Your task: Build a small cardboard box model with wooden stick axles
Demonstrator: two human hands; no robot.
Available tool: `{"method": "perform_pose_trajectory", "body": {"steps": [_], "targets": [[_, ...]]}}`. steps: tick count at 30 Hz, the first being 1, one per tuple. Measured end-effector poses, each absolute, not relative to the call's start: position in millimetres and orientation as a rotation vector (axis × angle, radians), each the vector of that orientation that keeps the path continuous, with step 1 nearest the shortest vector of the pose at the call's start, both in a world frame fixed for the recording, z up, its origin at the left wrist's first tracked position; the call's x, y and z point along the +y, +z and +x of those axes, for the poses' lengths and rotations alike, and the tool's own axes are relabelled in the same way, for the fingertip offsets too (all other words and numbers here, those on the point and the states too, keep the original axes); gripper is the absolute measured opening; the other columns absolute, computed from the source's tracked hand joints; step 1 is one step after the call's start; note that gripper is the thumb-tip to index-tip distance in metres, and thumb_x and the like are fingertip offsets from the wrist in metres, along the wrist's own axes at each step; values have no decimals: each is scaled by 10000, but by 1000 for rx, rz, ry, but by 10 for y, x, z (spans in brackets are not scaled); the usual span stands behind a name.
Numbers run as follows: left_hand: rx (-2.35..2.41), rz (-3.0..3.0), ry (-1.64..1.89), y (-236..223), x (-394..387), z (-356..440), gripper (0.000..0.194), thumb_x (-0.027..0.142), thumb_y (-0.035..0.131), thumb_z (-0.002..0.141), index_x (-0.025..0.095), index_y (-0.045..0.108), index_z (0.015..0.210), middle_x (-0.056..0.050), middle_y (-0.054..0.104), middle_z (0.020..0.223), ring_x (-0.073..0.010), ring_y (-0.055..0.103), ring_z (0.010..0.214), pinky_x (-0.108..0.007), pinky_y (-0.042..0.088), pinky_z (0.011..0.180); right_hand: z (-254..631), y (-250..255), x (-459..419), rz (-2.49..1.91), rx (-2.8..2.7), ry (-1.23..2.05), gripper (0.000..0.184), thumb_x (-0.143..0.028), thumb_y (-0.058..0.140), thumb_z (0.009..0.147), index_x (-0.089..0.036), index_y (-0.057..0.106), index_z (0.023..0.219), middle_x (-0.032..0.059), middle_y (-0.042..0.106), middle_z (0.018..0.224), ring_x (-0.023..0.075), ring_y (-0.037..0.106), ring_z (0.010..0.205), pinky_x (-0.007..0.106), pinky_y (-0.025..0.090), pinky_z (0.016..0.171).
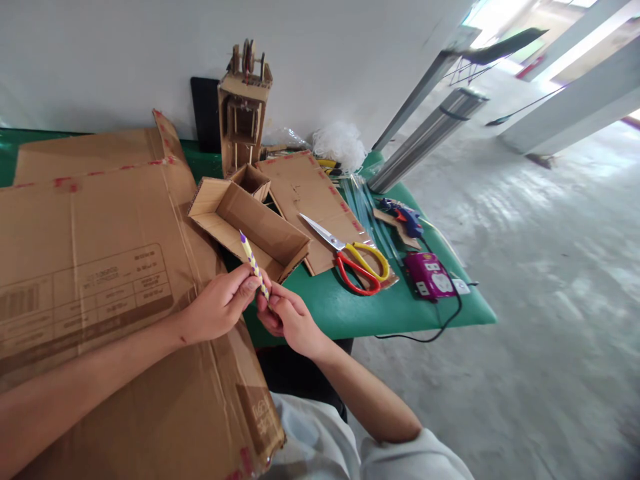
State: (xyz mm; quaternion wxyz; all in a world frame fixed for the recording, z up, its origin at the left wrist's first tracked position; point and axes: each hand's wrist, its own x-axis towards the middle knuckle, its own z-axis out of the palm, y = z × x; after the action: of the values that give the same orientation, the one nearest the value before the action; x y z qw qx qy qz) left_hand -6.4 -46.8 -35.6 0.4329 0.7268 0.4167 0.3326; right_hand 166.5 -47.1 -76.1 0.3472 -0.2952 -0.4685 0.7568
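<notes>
Between my two hands is a pale yellow pencil [253,261] with purple spots, its purple end pointing up and away from me. The fingers of my left hand [223,303] pinch its middle. My right hand [293,317] grips the lower end, which the fingers partly hide. Just beyond them lies an open, narrow cardboard box [260,230]. Scissors [343,253] with one red and one yellow handle rest partly on a flat cardboard piece [305,193], to the right. A big flattened carton [115,247] spreads under and beside my left arm.
A tall cardboard structure [244,120] with wheels on top stands by the wall. Clear glue sticks [367,213], a blue glue gun [409,220] and a purple power socket [433,275] with a black cable lie on the green table [325,313]. A metal pole [430,140] rises at its right.
</notes>
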Motion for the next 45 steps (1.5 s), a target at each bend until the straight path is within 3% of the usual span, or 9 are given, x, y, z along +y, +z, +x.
{"method": "perform_pose_trajectory", "body": {"steps": [15, 20, 33, 45], "targets": [[1020, 1762, 832, -382, -473, -62, 311, 377, 322, 1077, 181, 553, 1007, 27, 558, 755, -89, 474, 601, -232, 415, 609, 1714, -821, -461, -716, -1133, 2026, 187, -306, 445, 877, -166, 569, 885, -88, 433, 533, 50, 236, 394, 185, 185, 360], [1040, 1769, 812, -371, -474, -64, 329, 403, 318, 1070, 177, 540, 981, 17, 559, 739, -102, 493, 616, -236, 414, 591, 1697, -831, -471, -664, -1095, 2078, 210, -361, 480, 882, -169, 562, 890, -99, 438, 509, 41, 209, 357, 182, 180, 340], [1045, 1779, 807, -338, -477, -51, 314, 388, 321, 1067, 184, 529, 949, -9, 632, 788, -121, 565, 684, -249, 461, 654, 1711, -789, -479, -619, -1098, 2120, 140, -319, 453, 889, -193, 507, 858, -114, 377, 519, 37, 212, 375, 161, 185, 351], [1051, 1776, 784, -354, -475, -60, 327, 403, 320, 1067, 179, 535, 965, 11, 589, 742, -108, 524, 632, -244, 433, 617, 1731, -830, -465, -576, -1065, 2142, 189, -329, 473, 852, -170, 565, 897, -100, 417, 496, 42, 210, 352, 177, 174, 348]]}}
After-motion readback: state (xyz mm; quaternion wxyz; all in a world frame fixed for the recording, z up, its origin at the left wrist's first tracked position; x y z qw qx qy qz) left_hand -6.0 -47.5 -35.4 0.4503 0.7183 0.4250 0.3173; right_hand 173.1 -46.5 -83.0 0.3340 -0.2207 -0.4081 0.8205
